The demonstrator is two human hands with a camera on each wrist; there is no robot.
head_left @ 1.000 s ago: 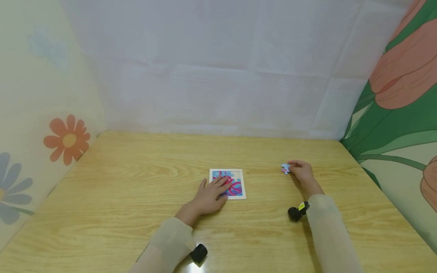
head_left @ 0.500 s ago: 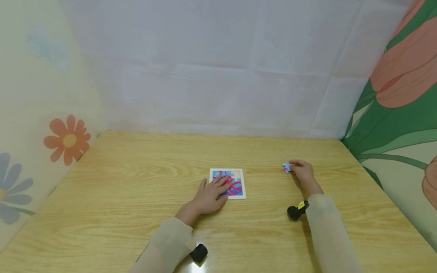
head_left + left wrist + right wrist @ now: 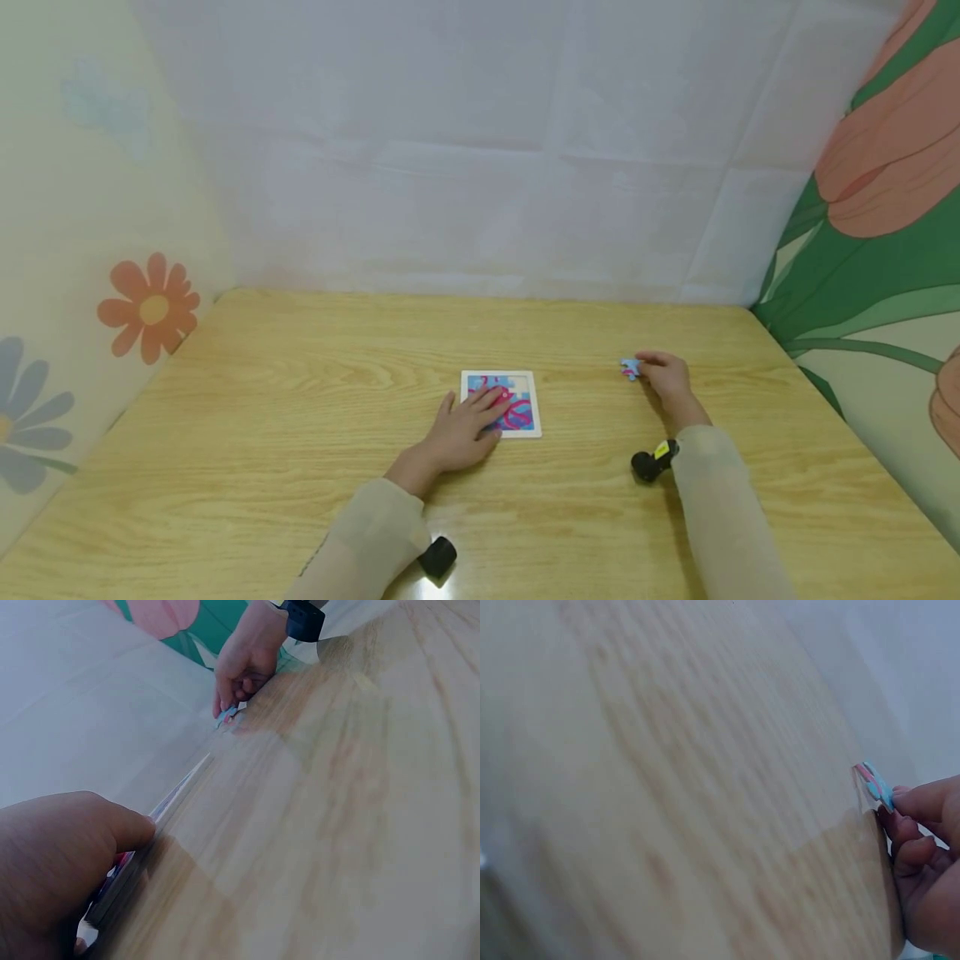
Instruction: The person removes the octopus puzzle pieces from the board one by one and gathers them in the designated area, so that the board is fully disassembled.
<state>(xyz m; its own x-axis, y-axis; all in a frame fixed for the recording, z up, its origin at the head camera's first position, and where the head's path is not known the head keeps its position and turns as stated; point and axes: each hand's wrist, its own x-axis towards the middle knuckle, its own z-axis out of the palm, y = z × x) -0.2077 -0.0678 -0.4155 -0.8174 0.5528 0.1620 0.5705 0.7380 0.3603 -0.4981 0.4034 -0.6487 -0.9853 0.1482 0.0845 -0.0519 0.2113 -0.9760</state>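
Note:
A square jigsaw puzzle in a white frame point(image 3: 537, 417) lies mid-table, its picture a pink octopus on blue. A gap of bare pale backing shows at its upper right corner. My left hand point(image 3: 461, 429) rests flat on the puzzle with fingers spread, covering its lower left part. Off to the right, my right hand point(image 3: 667, 383) pinches a light blue and pink puzzle piece point(image 3: 628, 368) between thumb and fingers. In the right wrist view the same puzzle piece point(image 3: 877, 784) is tilted, its edge close to the tabletop; whether it touches cannot be told.
The wood-grain table point(image 3: 300, 358) reaches back to a white cloth backdrop point(image 3: 450, 167). Flower-printed panels stand at the left and right sides. A black wrist camera point(image 3: 437, 557) sits by the left cuff, and another black wrist camera point(image 3: 651, 465) by the right.
The right hand and its puzzle piece have shifted very slightly to the right since a second ago. My left hand and the framed puzzle have stayed in place.

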